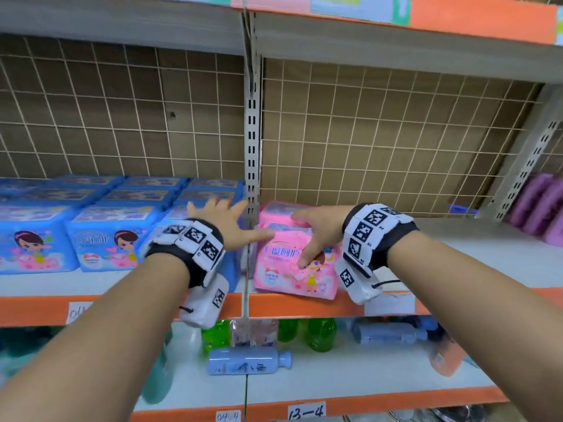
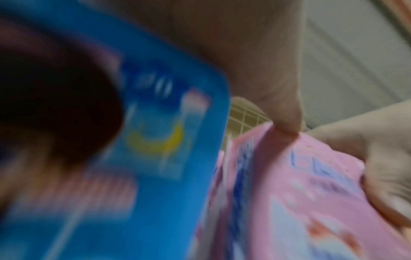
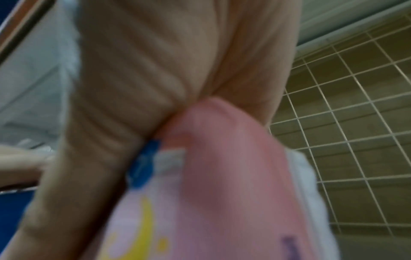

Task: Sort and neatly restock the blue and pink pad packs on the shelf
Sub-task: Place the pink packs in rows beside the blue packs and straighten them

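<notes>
Blue pad packs (image 1: 112, 236) stand in rows on the left bay of the shelf. A pink pad pack (image 1: 292, 275) stands at the left end of the right bay, its front tilted toward me, with another pink pack (image 1: 274, 208) behind it. My right hand (image 1: 307, 236) grips the front pink pack, fingers over its top and thumb down its face. My left hand (image 1: 225, 220) is spread flat over the nearest blue pack (image 2: 155, 140), and its thumb (image 2: 286, 114) touches the pink pack's (image 2: 300, 193) upper left corner. The right wrist view shows the pink pack (image 3: 222, 176) blurred against my palm.
A slotted upright post (image 1: 252, 147) divides the two bays, and wire mesh (image 1: 396, 141) backs them. Right of the pink pack the shelf board (image 1: 457, 248) is bare up to purple packs (image 1: 539, 205). On the shelf below are green bottles (image 1: 321, 333) and blue bottles lying down (image 1: 246, 362).
</notes>
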{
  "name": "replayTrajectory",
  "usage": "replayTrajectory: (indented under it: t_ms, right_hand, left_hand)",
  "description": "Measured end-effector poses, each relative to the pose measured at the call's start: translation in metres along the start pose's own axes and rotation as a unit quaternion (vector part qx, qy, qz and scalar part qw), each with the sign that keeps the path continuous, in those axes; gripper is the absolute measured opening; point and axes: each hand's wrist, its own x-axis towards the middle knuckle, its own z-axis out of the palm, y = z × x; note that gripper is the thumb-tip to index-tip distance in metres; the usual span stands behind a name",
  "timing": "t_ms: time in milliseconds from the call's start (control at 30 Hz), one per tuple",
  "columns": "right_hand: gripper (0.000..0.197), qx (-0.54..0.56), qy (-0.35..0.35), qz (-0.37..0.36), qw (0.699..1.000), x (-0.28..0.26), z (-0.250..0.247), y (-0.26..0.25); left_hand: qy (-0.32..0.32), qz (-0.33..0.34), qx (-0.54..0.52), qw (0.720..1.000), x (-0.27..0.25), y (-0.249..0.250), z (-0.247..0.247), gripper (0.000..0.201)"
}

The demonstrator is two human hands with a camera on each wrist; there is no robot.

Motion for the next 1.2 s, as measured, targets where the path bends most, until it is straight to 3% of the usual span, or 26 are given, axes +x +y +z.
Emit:
replayTrajectory:
  t_ms: [133,267,467,600,733,833,1200]
  right_hand:
    - [0.11,-0.101,0.04,0.018,0.994,0.03,0.006,0.004]
    - [0.11,-0.092,0.094,0.024,0.991,0.057,0.011,0.013]
    - [0.113,-0.118,0.085,0.066,0.987,0.098,0.002,0.011]
    - [0.105,-0.123,0.091,0.075,0.985,0.119,-0.002,0.013]
    - [0.129,-0.148,0.088,0.078,0.982,0.131,-0.002,0.02]
    - [0.133,-0.144,0.082,0.085,0.983,0.133,-0.003,0.02]
    - [0.113,-0.125,0.111,0.103,0.981,0.127,0.004,0.013]
  left_hand:
    - [-0.042,-0.016,-0.023,0.999,0.004,-0.003,0.017,0.107]
    - [-0.029,-0.011,-0.02,0.999,0.007,-0.006,0.018,0.099]
    - [-0.011,-0.007,-0.032,0.999,0.009,-0.006,0.02,0.097]
    - [0.006,0.0,-0.041,0.999,0.01,-0.007,0.023,0.096]
    - [0.016,0.005,-0.049,0.999,0.01,-0.008,0.024,0.093]
    - [0.025,0.006,-0.054,0.998,0.009,-0.009,0.024,0.09]
    - [0.044,0.011,-0.06,0.997,0.011,-0.009,0.027,0.081]
